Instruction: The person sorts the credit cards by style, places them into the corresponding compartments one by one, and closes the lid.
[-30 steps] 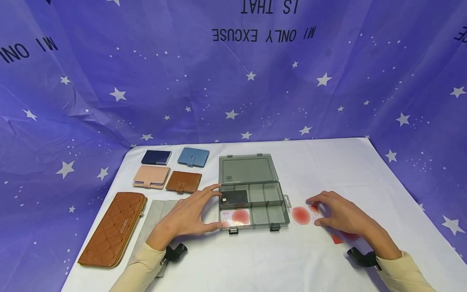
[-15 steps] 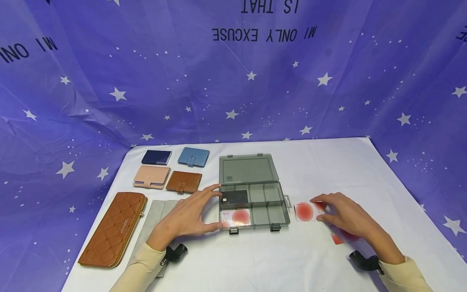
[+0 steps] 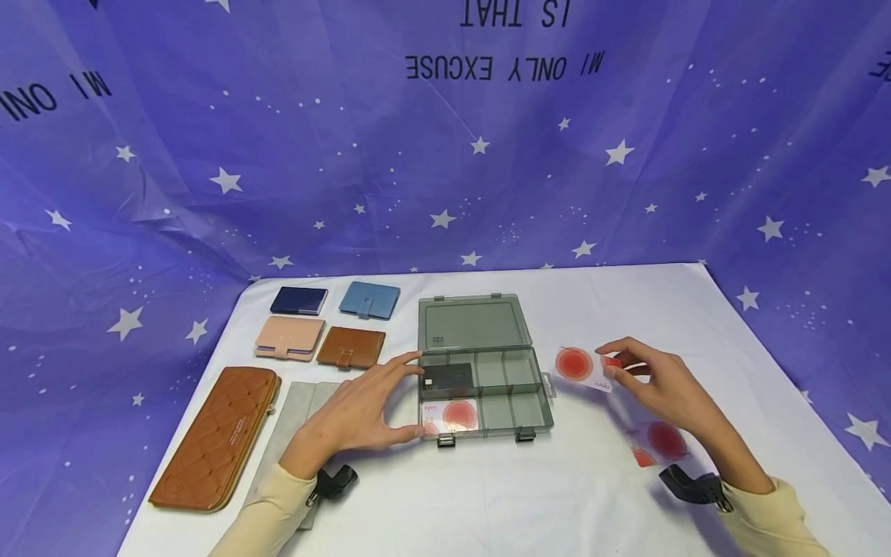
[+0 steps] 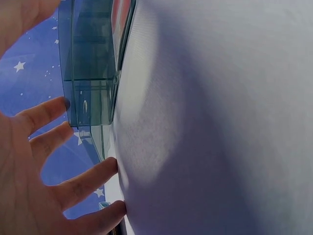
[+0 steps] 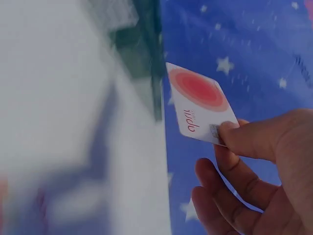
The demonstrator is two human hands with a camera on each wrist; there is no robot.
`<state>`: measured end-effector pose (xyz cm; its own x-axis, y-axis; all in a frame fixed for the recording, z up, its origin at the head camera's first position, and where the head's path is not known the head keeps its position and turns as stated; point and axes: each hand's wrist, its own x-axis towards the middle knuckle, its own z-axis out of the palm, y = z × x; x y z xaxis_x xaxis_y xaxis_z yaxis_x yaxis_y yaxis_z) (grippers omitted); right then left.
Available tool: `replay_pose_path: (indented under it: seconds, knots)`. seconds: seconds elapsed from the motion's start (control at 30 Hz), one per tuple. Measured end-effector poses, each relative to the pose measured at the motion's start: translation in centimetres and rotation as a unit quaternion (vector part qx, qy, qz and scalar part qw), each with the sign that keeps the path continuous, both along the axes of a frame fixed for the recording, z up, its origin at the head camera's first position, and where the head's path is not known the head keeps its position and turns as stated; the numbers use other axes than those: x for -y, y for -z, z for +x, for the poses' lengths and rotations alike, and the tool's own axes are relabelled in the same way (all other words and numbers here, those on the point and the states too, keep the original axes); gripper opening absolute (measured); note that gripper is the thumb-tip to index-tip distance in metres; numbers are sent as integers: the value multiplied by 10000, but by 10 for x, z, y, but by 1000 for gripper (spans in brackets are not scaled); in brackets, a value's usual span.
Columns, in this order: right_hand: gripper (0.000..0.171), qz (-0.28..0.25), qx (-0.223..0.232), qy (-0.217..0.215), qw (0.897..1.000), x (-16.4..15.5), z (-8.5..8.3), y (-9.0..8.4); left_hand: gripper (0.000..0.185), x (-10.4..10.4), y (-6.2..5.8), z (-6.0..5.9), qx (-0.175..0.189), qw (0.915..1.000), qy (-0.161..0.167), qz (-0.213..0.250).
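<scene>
While I watch the head view, my left hand (image 3: 355, 410) lies spread with straight fingers against the left end of the open grey compartment box (image 3: 480, 387) on the table (image 3: 557, 495), and my right hand (image 3: 661, 383) pinches a white card with a red disc (image 3: 583, 367) lifted just right of the box. From the left wrist, the spread fingers (image 4: 73, 183) touch the cloth beside the box wall (image 4: 90, 73). From the right wrist, thumb and fingers pinch the card (image 5: 200, 103) by one corner.
</scene>
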<state>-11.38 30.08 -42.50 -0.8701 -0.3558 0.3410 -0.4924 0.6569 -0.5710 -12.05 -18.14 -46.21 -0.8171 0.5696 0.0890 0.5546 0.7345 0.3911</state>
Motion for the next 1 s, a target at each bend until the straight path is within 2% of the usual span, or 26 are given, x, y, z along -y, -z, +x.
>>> replay_pose_path:
  seconds: [0.1,0.3,0.63,1.0]
  knots:
    - [34,-179,108,-192,9996,19,-2,-5,87,1,0,1,3,10000,6,8]
    - [31,-133,461,-470,9977,61,-6,-7,89,0,0,0,52,10000,-44,-13]
    - [19,-62,1011,-1001,9898,125,0,9,89,0,-1,0,61,10000,-36,17]
    - [16,440,687,-817,9933,155,10,37,89,0,-1,0,38,10000,-18,6]
